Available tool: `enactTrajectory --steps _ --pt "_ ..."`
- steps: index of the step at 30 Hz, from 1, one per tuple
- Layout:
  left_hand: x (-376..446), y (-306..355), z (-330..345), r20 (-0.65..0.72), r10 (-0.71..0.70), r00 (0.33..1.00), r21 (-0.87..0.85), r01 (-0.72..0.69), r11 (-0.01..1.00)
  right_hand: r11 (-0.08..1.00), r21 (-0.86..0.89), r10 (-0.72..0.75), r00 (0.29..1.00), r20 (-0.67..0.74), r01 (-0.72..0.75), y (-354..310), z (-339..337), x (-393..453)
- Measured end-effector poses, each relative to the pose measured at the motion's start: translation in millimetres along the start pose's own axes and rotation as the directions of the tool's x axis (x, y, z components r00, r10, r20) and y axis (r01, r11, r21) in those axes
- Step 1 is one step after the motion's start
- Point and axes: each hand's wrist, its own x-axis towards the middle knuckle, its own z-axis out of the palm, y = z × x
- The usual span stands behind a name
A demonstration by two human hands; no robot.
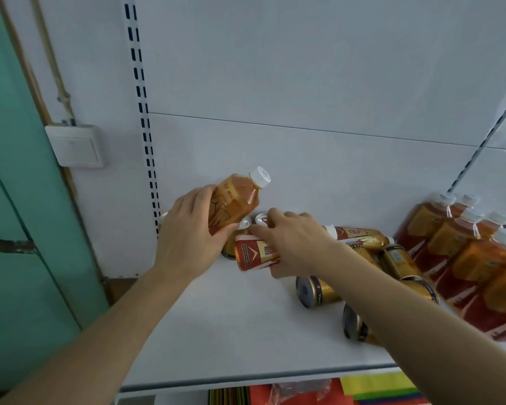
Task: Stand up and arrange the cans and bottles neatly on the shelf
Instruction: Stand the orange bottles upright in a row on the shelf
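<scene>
On the white shelf (216,331), an amber bottle (234,203) is gripped by the left hand (187,229); a red-labelled can (254,254), its print unreadable, is clasped by the right hand (298,244).

A clear plastic bottle of amber drink with a white cap and orange-red label (234,200) tilts in the air at the far left of the white metal shelf (216,331), cap up and to the right. Just below it a red-and-gold can (253,252) stands upright, with another gold can (231,244) at its left. To the right, a gold-labelled bottle (357,233) lies on its side among several toppled gold cans (314,290). At the far right, matching amber bottles (456,244) stand packed in rows.
</scene>
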Motion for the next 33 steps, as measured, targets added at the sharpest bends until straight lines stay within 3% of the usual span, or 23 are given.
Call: enactTrajectory --steps 4,10,19,23,29,33 --pt "-21.0 -6.6 5.8 0.059 -0.156 0.986 -0.207 0.165 0.964 0.997 -0.054 -0.052 0.995 0.086 0.057 -5.8 -10.4 2.3" --pt "-59.5 -26.3 27.4 0.244 -0.165 0.956 -0.344 0.245 0.906 0.987 -0.108 -0.098 0.976 0.195 0.121 -13.2 -15.9 9.2" --pt "-64.0 -35.2 33.6 0.292 -0.173 0.941 -0.453 0.295 0.841 0.967 -0.203 -0.095 0.956 0.279 0.156 -23.5 -38.3 30.1" --pt "-60.6 -40.3 27.2 0.322 -0.185 0.928 -0.435 0.319 0.842 0.974 -0.203 -0.044 0.965 0.260 0.099 -17.8 -54.7 31.6" --pt "-52.1 -38.0 24.0 0.361 -0.146 0.921 -0.438 0.306 0.845 0.974 0.223 0.010 0.987 0.159 -0.046 5.6 -55.3 25.6" --pt "-48.5 -38.4 27.6 0.369 -0.116 0.922 -0.456 0.289 0.842 0.794 0.599 0.088 0.995 0.054 -0.103 0.2 -33.6 16.0"
